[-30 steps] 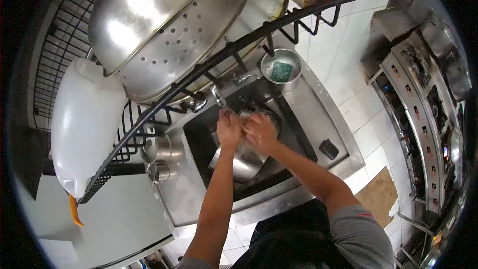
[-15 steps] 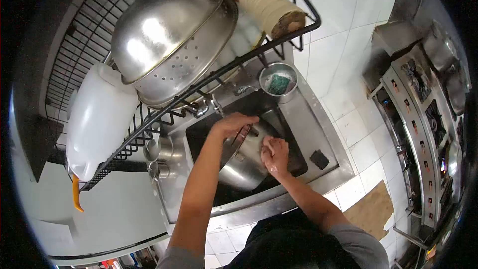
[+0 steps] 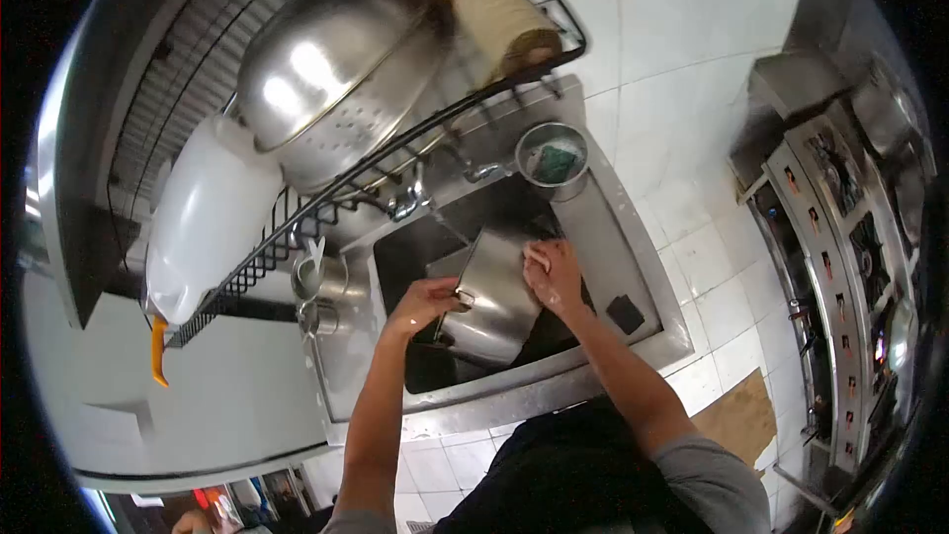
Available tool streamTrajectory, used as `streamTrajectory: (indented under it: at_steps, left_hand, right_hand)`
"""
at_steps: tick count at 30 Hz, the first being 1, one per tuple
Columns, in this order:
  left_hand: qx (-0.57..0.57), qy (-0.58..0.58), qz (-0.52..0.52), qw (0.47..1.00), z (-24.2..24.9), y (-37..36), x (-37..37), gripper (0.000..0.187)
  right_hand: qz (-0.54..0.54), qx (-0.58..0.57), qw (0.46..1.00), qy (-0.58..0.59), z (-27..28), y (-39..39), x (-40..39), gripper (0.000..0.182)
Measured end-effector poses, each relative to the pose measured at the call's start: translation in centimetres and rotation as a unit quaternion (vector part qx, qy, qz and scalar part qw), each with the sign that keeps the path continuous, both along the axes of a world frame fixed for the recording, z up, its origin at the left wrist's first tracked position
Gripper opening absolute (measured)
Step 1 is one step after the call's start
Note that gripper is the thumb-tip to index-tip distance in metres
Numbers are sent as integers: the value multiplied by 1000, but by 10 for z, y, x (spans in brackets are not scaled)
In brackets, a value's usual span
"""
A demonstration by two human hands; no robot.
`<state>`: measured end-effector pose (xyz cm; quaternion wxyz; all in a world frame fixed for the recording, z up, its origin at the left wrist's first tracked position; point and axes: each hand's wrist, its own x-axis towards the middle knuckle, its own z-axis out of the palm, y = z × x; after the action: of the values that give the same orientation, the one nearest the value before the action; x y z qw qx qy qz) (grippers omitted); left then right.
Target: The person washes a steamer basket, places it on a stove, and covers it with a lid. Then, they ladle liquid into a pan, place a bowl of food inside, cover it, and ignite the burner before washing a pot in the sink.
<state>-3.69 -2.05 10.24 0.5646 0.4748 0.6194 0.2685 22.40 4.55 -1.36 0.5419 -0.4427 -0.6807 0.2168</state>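
Observation:
A shiny metal pot [image 3: 494,307] lies tilted on its side in the sink basin. At the pot's left edge, my left hand [image 3: 423,305] has its fingers closed around a small handle or the rim. My right hand [image 3: 554,277] presses against the pot's right end with curled fingers. Something pale shows at those fingers, but I cannot make out what it is. Light spots that look like suds are on the right wrist. The faucet [image 3: 410,203] is just beyond the pot.
A metal bowl with a green scouring pad [image 3: 556,164] stands at the sink's back right corner. A dark pad [image 3: 625,314] lies on the right ledge, metal cups [image 3: 321,282] on the left. Overhead, a black wire rack [image 3: 395,163] holds a colander [image 3: 336,129] and a white jug [image 3: 208,227].
The pot has turned in the basin. My left hand has moved from its upper side down to its left edge. My right hand stays at the right end, slightly shifted.

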Motion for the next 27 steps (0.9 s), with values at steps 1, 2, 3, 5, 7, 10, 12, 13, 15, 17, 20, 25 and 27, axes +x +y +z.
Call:
streamTrajectory:
  at_steps: [1, 2, 3, 5, 7, 10, 12, 13, 15, 17, 20, 25, 27]
  left_hand:
    - [0, -5, 13, 1000, 0, -8, -8, 37]
    - [23, 5, 38, 999, -1, -13, -14, 35]
    - [45, 15, 64, 997, -1, -19, -19, 34]
    - [30, 33, 100, 994, -8, -30, -26, 26]
    - [105, 95, 81, 987, -23, -37, -37, 20]
    - [144, 173, 126, 966, -32, -58, -63, 20]
    - [136, 136, 175, 966, -56, -71, -83, 28]
    - [131, 136, 180, 965, -55, -74, -90, 28]
    - [95, 208, 144, 963, -48, -77, -89, 32]
    - [82, 193, 129, 969, -46, -77, -85, 35]
    - [64, 176, 106, 977, -21, -67, -81, 38]
    - [45, 0, 160, 986, -57, -69, -88, 40]
    - [115, 123, 107, 980, -51, -72, -87, 44]
  right_hand:
    - [14, 0, 1000, -17, 1, 10, -3, 26]
    - [25, 1, 999, -34, 2, 19, -7, 26]
    - [37, 2, 999, -39, 1, 24, -16, 26]
    - [16, -79, 995, -59, 0, 22, -44, 29]
    - [72, -34, 992, -99, 38, -4, -70, 31]
    - [175, 54, 971, -156, 53, -46, -105, 33]
    - [240, 98, 951, -170, 53, -44, -118, 34]
    - [238, 65, 960, -134, 57, -21, -121, 34]
    - [194, -78, 971, -116, 38, 39, -115, 32]
    - [155, -184, 961, -137, 18, 58, -118, 31]
    - [81, -65, 968, -227, 33, 21, -133, 28]
    - [158, 76, 945, -275, 68, -44, -154, 24]
    - [180, 95, 932, -301, 51, -22, -143, 24]
